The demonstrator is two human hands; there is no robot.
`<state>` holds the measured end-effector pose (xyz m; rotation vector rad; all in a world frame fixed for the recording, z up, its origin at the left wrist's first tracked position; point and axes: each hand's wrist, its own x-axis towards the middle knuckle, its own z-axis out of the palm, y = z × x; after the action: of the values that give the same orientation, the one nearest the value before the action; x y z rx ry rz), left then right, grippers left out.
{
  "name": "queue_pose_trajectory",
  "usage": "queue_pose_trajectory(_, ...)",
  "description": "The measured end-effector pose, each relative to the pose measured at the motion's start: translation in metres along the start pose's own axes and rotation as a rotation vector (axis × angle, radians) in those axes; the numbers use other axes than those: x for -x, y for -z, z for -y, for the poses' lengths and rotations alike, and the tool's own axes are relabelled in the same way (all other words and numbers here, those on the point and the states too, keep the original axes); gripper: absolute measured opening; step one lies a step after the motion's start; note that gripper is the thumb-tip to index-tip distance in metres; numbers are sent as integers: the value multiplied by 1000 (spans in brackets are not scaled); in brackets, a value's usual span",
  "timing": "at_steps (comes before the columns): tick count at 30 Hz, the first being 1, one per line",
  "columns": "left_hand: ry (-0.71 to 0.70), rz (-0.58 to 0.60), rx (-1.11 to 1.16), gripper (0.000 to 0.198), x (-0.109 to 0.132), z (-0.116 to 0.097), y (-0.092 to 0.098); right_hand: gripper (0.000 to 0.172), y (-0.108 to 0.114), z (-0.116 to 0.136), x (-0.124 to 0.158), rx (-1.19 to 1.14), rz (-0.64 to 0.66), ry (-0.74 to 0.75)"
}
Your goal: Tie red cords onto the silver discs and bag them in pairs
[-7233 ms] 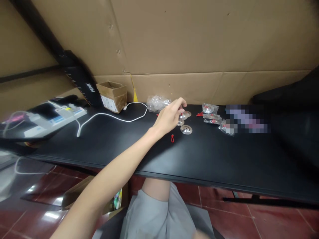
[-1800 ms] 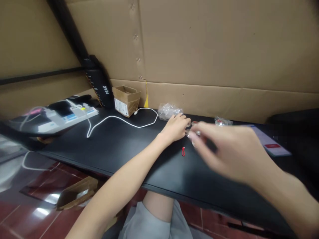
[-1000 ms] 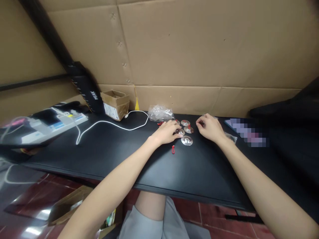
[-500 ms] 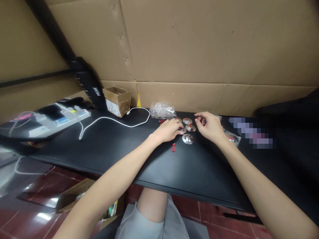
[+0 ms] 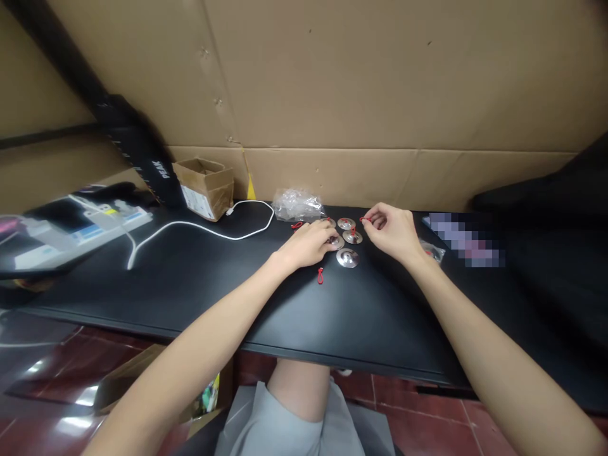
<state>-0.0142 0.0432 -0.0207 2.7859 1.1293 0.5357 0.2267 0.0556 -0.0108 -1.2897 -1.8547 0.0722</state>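
Four small metal discs (image 5: 347,257) lie unwrapped on the tabletop (image 5: 237,285); left hand (image 5: 304,244) covers one, right hand (image 5: 389,229) pinches a red loop (image 5: 365,219), another bagged piece (image 5: 430,252) waits right.

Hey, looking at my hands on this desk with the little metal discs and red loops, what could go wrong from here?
The left hand rests against the small metal discs; a nudge might scatter them across the black table. The loose red loop lies by the left wrist and could be swept toward the table's near edge. The right hand seems to pinch another red loop at its fingertips; so small a piece may slip out.
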Motion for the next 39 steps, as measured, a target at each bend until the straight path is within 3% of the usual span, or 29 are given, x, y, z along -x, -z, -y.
queue_pose_trajectory(4,-26,-26,45,34,1,-5,5,18,-1,0,0,5,-28,19)
queue_pose_trajectory(11,-219,63,134,37,0,-16,5,16,1,2,1,24,-28,34)
queue_pose_trajectory(20,-218,48,159,26,-2,-24,3,14,-2,3,3,-73,-22,57)
queue_pose_trajectory(27,-131,-49,314,24,-4,-18,-3,14,-1,3,4,-37,-45,123)
queue_pose_trajectory(32,21,-152,667,26,-9,-18,-8,19,5,19,6,-55,-111,126)
queue_pose_trajectory(36,315,-253,1200,34,-14,-21,-14,19,4,33,9,-124,-161,152)
queue_pose_trajectory(39,457,-249,1579,37,-14,-22,-16,19,-2,38,12,-149,-99,175)
